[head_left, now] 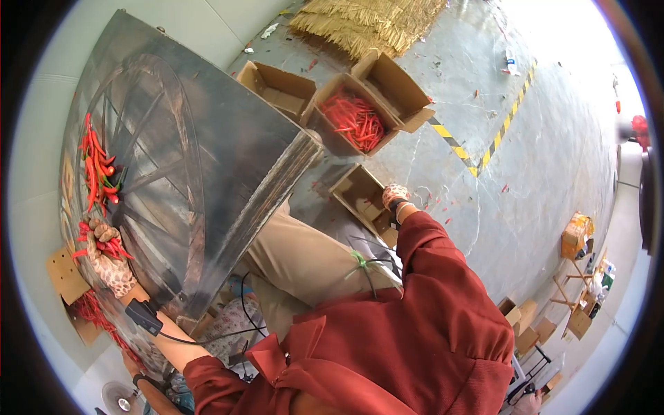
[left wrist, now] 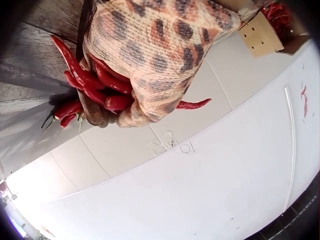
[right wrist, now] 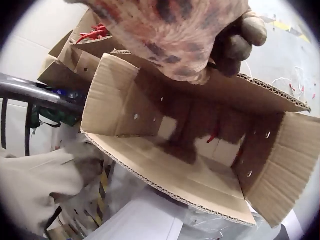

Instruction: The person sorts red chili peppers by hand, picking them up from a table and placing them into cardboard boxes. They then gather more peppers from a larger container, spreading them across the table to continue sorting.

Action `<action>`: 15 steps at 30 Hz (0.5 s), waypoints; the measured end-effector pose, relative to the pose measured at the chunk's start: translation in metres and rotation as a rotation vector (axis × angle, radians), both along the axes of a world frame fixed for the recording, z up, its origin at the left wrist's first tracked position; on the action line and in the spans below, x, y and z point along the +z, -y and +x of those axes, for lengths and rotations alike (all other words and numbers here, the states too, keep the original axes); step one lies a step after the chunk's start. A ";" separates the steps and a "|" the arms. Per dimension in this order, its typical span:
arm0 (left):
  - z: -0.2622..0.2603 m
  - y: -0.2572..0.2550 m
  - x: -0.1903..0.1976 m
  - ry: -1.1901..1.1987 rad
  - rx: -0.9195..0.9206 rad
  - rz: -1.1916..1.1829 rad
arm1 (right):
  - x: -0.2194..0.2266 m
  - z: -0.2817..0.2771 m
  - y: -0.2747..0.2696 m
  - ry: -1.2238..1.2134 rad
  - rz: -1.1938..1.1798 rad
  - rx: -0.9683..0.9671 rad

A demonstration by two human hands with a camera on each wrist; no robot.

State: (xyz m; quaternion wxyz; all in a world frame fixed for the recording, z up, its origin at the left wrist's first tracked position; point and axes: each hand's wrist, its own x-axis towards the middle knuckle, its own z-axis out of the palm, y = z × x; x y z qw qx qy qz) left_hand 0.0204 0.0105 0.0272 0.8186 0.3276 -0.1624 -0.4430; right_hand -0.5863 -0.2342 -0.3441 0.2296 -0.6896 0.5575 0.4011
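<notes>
In a spotted glove, my left hand (head_left: 111, 263) grips several red chilies (left wrist: 107, 85) at the table's left side, fingers curled round them; one tip sticks out past the hand. Beyond it a pile of red chilies (head_left: 97, 166), some green, lies on the dark wooden table (head_left: 228, 117). My right hand (head_left: 394, 196), gloved too, is over the edge of an open cardboard box (head_left: 356, 197). Its fingers (right wrist: 240, 45) curl, and no chili shows in them. Inside that box (right wrist: 190, 175) a red chili (right wrist: 213, 136) lies at the bottom.
Past the table corner stand more boxes, one (head_left: 332, 142) holding many red chilies. A box with dried chilies (head_left: 93, 311) sits at the left, near another person's arm (head_left: 155, 394). Straw matting (head_left: 366, 28), floor tape (head_left: 474, 169) and scattered chilies lie on the floor.
</notes>
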 end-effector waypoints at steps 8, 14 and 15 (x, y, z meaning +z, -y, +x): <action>-0.006 0.000 -0.005 -0.008 0.008 0.012 | -0.007 -0.004 -0.008 0.052 -0.029 0.196; 0.001 -0.005 -0.007 0.004 0.015 -0.007 | 0.024 -0.071 -0.029 -0.024 0.024 0.221; 0.003 -0.004 -0.008 0.004 0.015 -0.014 | 0.041 -0.086 -0.034 -0.063 0.047 0.197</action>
